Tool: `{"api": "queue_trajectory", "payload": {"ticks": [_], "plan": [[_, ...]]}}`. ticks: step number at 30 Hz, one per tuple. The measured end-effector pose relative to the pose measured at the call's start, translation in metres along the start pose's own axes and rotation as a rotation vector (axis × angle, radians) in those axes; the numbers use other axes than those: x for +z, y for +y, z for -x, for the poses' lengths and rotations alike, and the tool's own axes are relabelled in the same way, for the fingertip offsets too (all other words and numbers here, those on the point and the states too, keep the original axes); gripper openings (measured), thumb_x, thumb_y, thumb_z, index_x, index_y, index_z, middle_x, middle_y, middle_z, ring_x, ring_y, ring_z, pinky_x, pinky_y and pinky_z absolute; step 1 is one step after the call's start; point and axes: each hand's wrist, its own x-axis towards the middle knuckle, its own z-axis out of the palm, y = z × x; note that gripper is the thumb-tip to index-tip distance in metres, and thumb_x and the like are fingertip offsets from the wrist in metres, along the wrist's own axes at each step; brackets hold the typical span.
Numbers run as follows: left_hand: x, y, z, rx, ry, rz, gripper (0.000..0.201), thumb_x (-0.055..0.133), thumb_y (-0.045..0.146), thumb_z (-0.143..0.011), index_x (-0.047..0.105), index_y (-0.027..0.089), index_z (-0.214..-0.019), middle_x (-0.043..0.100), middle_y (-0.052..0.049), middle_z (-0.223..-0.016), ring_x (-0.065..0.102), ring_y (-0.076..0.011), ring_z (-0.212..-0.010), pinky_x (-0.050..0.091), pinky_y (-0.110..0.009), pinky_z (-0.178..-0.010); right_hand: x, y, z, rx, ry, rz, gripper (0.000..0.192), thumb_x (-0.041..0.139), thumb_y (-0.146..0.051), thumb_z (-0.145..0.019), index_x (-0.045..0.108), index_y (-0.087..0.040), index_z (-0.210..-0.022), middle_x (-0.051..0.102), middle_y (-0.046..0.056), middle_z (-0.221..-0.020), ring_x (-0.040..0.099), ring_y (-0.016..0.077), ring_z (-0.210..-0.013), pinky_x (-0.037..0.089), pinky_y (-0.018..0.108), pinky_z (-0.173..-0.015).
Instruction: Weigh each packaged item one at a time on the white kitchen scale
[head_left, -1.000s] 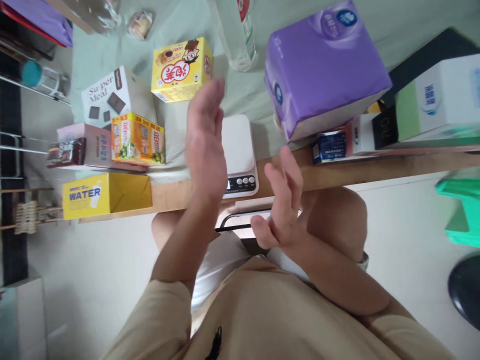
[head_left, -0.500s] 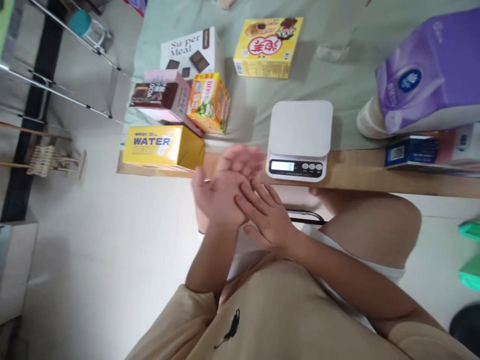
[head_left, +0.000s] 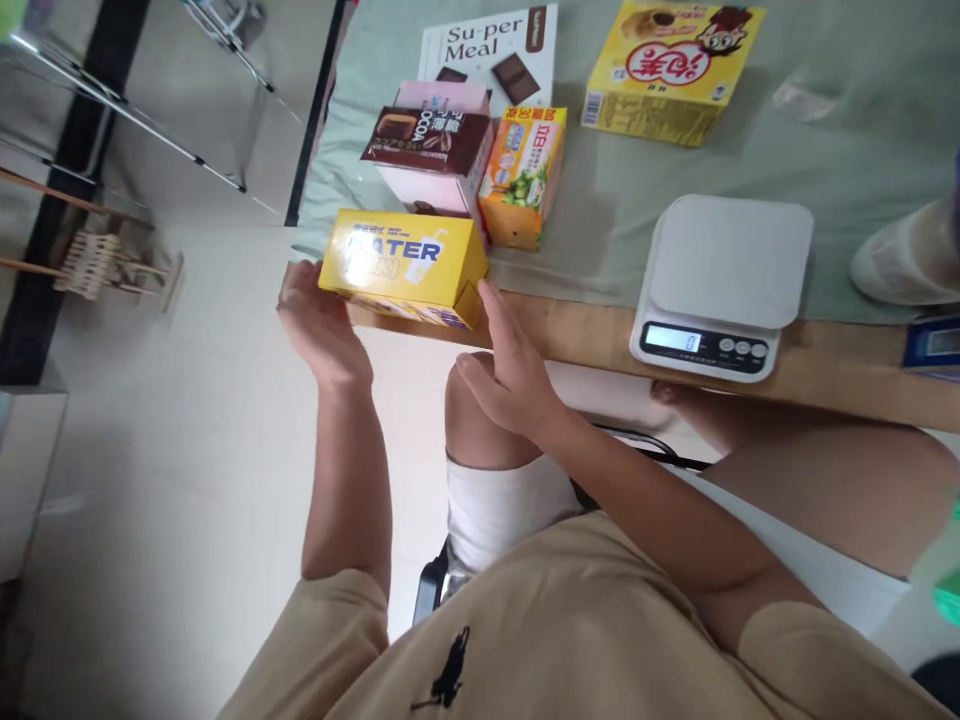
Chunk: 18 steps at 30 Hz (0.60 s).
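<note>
A yellow drink box marked "WATER" [head_left: 397, 258] is at the table's front left edge, a strip of its lower side showing. My left hand [head_left: 322, 325] is at its left end, fingers partly hidden behind the corner. Against the right end rest the straight fingers of my right hand [head_left: 517, 375], thumb apart and lower. The box sits between both hands. Just behind it are a brown and pink cocoa box [head_left: 435, 150] and an orange box [head_left: 523, 180]. To the right stands a white kitchen scale [head_left: 724, 265] with nothing on its plate, its display reading 0.
A white "Su-per Meal" box [head_left: 487, 50] and a yellow snack box [head_left: 667, 70] lie farther back on the green cloth [head_left: 600, 210]. A whitish container [head_left: 904, 255] and a blue box [head_left: 934, 345] are at the right. A metal rack [head_left: 142, 105] stands left of the table.
My hands have parted from each other and moved to the two ends of the yellow drink box. More of its lower side shows. The view has shifted left.
</note>
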Motion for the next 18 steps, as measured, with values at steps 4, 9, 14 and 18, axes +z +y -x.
{"api": "queue_trajectory", "payload": {"ticks": [4,9,14,18], "plan": [[0.021,-0.006,0.012,-0.024,-0.133,0.061,0.058,0.022,0.057,-0.108,0.066,0.021,-0.115,0.077,-0.004,-0.110,0.071,-0.0188,-0.107,0.052,-0.036,-0.084,0.016,-0.006,-0.014,0.001,-0.008,-0.024,0.092,0.047,-0.062,-0.103,0.010,-0.015,-0.174,0.016,0.017,-0.183,0.016,0.0277,-0.175,0.022,0.054,-0.145],[0.023,0.008,0.048,0.075,-0.100,0.090,0.062,0.022,0.057,-0.104,0.071,0.019,-0.101,0.073,-0.006,-0.099,0.068,-0.0193,-0.101,0.051,-0.034,-0.079,0.022,-0.007,0.012,0.003,-0.036,-0.044,0.109,0.052,-0.074,-0.098,-0.006,-0.024,-0.176,0.005,0.013,-0.185,0.016,0.0336,-0.174,0.024,0.060,-0.143],[0.037,0.034,0.109,0.217,-0.060,0.095,0.052,0.044,0.064,-0.092,0.073,0.021,-0.097,0.069,-0.006,-0.093,0.064,-0.0210,-0.097,0.054,-0.034,-0.081,-0.004,-0.020,0.042,-0.112,0.095,-0.106,0.101,0.044,-0.069,-0.104,-0.016,-0.028,-0.174,0.006,0.012,-0.185,0.012,0.0313,-0.175,0.022,0.060,-0.144],[0.070,0.049,0.160,0.236,-0.149,0.120,0.047,0.051,0.063,-0.086,0.073,0.026,-0.104,0.071,-0.004,-0.106,0.066,-0.0220,-0.112,0.057,-0.032,-0.096,-0.058,-0.033,0.053,-0.247,0.243,-0.131,0.088,0.035,-0.065,-0.107,-0.007,-0.030,-0.176,0.010,0.010,-0.184,0.015,0.0311,-0.175,0.028,0.058,-0.143]]}}
